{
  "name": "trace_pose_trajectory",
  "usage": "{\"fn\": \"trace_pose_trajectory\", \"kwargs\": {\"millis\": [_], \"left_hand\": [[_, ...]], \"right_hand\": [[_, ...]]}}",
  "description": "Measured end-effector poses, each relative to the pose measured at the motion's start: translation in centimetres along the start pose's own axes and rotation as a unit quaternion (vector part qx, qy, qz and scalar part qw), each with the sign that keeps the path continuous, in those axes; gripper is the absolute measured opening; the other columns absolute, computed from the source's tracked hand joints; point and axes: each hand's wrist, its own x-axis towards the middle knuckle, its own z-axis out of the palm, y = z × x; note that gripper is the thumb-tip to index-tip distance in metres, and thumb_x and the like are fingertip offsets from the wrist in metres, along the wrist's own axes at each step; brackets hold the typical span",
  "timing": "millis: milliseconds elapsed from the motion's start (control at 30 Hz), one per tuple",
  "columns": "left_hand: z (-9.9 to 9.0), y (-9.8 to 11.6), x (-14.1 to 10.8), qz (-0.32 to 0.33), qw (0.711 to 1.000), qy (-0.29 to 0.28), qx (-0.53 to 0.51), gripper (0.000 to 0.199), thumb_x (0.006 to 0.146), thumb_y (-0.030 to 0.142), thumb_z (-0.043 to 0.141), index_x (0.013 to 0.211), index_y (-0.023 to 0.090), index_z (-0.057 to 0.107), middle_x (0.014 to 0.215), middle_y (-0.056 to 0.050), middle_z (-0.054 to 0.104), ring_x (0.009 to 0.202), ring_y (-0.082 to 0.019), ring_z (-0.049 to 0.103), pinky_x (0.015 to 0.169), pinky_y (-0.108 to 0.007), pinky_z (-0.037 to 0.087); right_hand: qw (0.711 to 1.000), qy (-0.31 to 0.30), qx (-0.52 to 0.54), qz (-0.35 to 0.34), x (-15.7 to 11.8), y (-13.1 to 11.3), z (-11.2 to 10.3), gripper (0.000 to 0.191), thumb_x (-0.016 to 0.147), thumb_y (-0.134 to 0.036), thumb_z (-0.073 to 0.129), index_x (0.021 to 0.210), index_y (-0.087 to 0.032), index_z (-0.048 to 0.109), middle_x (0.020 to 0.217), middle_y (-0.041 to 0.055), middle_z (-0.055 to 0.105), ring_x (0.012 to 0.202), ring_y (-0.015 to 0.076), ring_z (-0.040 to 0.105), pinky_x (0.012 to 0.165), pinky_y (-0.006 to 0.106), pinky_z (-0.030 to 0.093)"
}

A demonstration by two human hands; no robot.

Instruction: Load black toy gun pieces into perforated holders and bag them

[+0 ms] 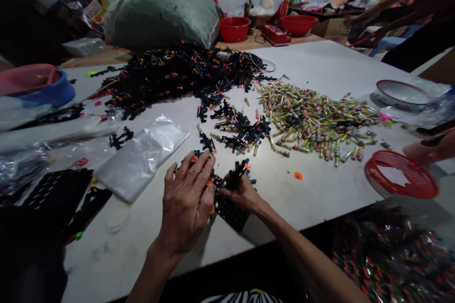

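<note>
My left hand (186, 201) lies palm down over small black toy parts with orange tips, its fingers stretched forward and slightly apart. Close to its right, my right hand (241, 193) is wrapped round a black toy gun part (235, 174). Under both hands sits a black perforated tray (232, 215), partly hidden. Just beyond the hands is a small heap of black toy guns (241, 130). To its right spreads a pile of clear tubes with yellow-green contents (316, 116). A stack of clear plastic bags (142, 158) rests left of my left hand.
A large pile of black toy guns (170, 73) covers the table's back left. A red basket (401, 175) and white bowl (401, 92) stand at right. Packed bags (398, 251) lie below right. One person sits at the back; another stands at right.
</note>
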Motion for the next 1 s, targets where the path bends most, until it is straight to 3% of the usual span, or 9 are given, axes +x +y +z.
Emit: {"fn": "trace_pose_trajectory", "kwargs": {"millis": [167, 300, 367, 467, 533, 600, 767, 900, 1000], "left_hand": [[0.1, -0.2, 0.1, 0.008, 1.0, 0.003, 0.011, 0.046, 0.087, 0.025, 0.038, 0.133, 0.023, 0.038, 0.139, -0.006, 0.042, 0.132, -0.026, 0.028, 0.105, -0.05, 0.021], [0.2, -0.6, 0.1, 0.013, 1.0, 0.008, 0.004, 0.041, 0.087, 0.026, 0.04, 0.127, 0.029, 0.046, 0.138, -0.003, 0.042, 0.131, -0.027, 0.03, 0.102, -0.05, 0.025], [0.4, -0.8, 0.1, 0.019, 1.0, 0.021, -0.003, 0.04, 0.087, 0.026, 0.04, 0.126, 0.028, 0.047, 0.138, -0.003, 0.043, 0.13, -0.027, 0.03, 0.1, -0.049, 0.026], [0.6, -1.0, 0.2, 0.026, 0.999, 0.036, -0.005, 0.041, 0.086, 0.026, 0.041, 0.126, 0.028, 0.047, 0.137, -0.003, 0.044, 0.13, -0.027, 0.03, 0.1, -0.049, 0.026], [0.7, -1.1, 0.3, 0.031, 0.999, 0.039, -0.008, 0.04, 0.086, 0.025, 0.042, 0.126, 0.028, 0.048, 0.138, -0.003, 0.043, 0.131, -0.027, 0.029, 0.101, -0.048, 0.025], [0.6, -1.2, 0.2, 0.037, 0.998, 0.037, -0.022, 0.038, 0.086, 0.023, 0.042, 0.123, 0.029, 0.05, 0.138, -0.002, 0.042, 0.132, -0.027, 0.028, 0.101, -0.047, 0.025], [-0.2, -0.9, 0.1, 0.024, 0.997, 0.012, -0.071, 0.027, 0.087, 0.021, 0.04, 0.106, 0.026, 0.06, 0.138, -0.003, 0.042, 0.132, -0.026, 0.027, 0.102, -0.048, 0.024], [-0.6, -0.3, 0.2, -0.007, 0.996, -0.008, -0.086, 0.022, 0.087, 0.022, 0.04, 0.091, 0.022, 0.061, 0.137, -0.003, 0.043, 0.132, -0.026, 0.026, 0.103, -0.05, 0.022], [-0.7, -0.1, 0.4, -0.015, 0.996, -0.015, -0.088, 0.02, 0.086, 0.022, 0.04, 0.088, 0.022, 0.06, 0.137, -0.004, 0.043, 0.132, -0.026, 0.026, 0.103, -0.05, 0.022]], "right_hand": [[0.942, -0.043, -0.322, -0.084, -0.2, -2.4, 0.9, 0.017, 0.073, -0.014, 0.05, 0.087, -0.013, 0.059, 0.084, 0.009, 0.063, 0.069, 0.0169, 0.055, 0.061, 0.027, 0.038], [0.938, -0.109, -0.321, -0.074, 1.3, -2.4, -2.1, 0.022, 0.071, -0.022, 0.059, 0.092, -0.016, 0.06, 0.088, 0.0048, 0.064, 0.074, 0.0163, 0.057, 0.062, 0.024, 0.039], [0.942, -0.018, -0.334, -0.018, 2.9, -1.8, -5.9, 0.024, 0.074, -0.024, 0.059, 0.097, -0.017, 0.059, 0.097, 0.0054, 0.062, 0.083, 0.0171, 0.057, 0.068, 0.024, 0.04], [0.888, 0.174, -0.405, 0.131, 5.5, -1.0, -11.9, 0.022, 0.078, -0.013, 0.051, 0.099, -0.013, 0.057, 0.108, 0.0154, 0.058, 0.096, 0.0239, 0.055, 0.076, 0.031, 0.039], [0.871, 0.205, -0.406, 0.186, 6.6, -0.5, -14.6, 0.025, 0.073, -0.007, 0.051, 0.096, -0.011, 0.058, 0.105, 0.0187, 0.06, 0.097, 0.0274, 0.055, 0.077, 0.034, 0.039], [0.882, 0.207, -0.377, 0.193, 6.8, 0.0, -15.7, 0.03, 0.067, -0.006, 0.053, 0.096, -0.01, 0.059, 0.097, 0.0176, 0.062, 0.094, 0.0277, 0.057, 0.073, 0.033, 0.04], [0.928, 0.194, -0.255, 0.189, 3.4, 0.9, -13.2, 0.026, 0.071, -0.019, 0.048, 0.093, -0.009, 0.058, 0.071, 0.0065, 0.062, 0.065, 0.0161, 0.059, 0.056, 0.024, 0.042], [0.988, 0.087, 0.011, 0.124, 0.8, 0.3, -7.3, 0.008, 0.062, -0.018, 0.048, 0.068, -0.015, 0.053, 0.052, -0.0038, 0.05, 0.045, 0.009, 0.047, 0.045, 0.02, 0.038], [0.986, 0.024, 0.142, 0.081, 0.9, -0.5, -3.0, 0.009, 0.056, -0.015, 0.049, 0.065, -0.017, 0.049, 0.051, -0.0062, 0.047, 0.044, 0.0078, 0.043, 0.042, 0.019, 0.033]]}}
